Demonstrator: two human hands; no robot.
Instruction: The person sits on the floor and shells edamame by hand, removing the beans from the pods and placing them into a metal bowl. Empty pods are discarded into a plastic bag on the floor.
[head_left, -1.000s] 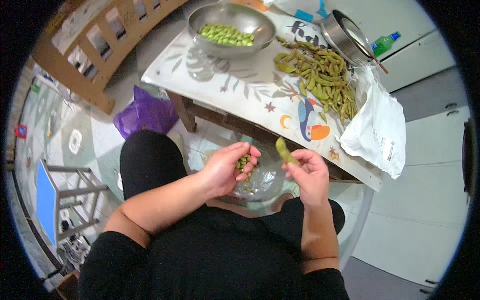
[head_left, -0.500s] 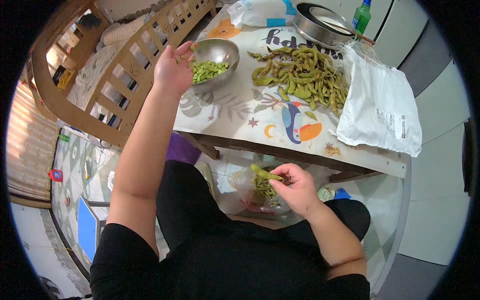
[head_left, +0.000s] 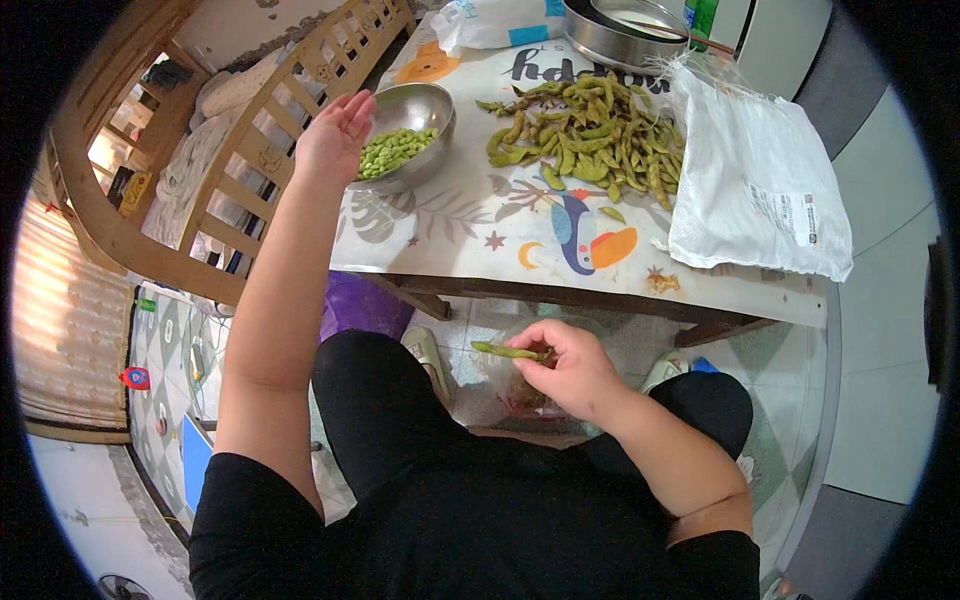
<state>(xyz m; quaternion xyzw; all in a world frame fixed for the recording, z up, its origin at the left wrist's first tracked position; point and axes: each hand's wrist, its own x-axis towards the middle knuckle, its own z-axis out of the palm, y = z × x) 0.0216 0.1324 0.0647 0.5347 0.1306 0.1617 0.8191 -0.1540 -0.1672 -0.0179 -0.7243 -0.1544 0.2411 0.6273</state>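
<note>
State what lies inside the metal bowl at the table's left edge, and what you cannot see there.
The metal bowl holds a heap of shelled green beans. The open left hand is raised at its near-left rim, covering that part. The bowl's bottom under the beans is hidden.

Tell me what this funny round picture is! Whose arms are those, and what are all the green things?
The picture is round because a wide camera sits on a person's head and looks down, so you see that person's own two arms. The left hand is stretched out, open, at the edge of a metal bowl full of little green beans. The right hand is down by the lap, pinching one green pod over a clear plastic bag. On the table, which has a cloth with painted animals and stars, lies a pile of bean pods. Beside the pile is a white plastic bag, and behind it a round metal pan.
</note>
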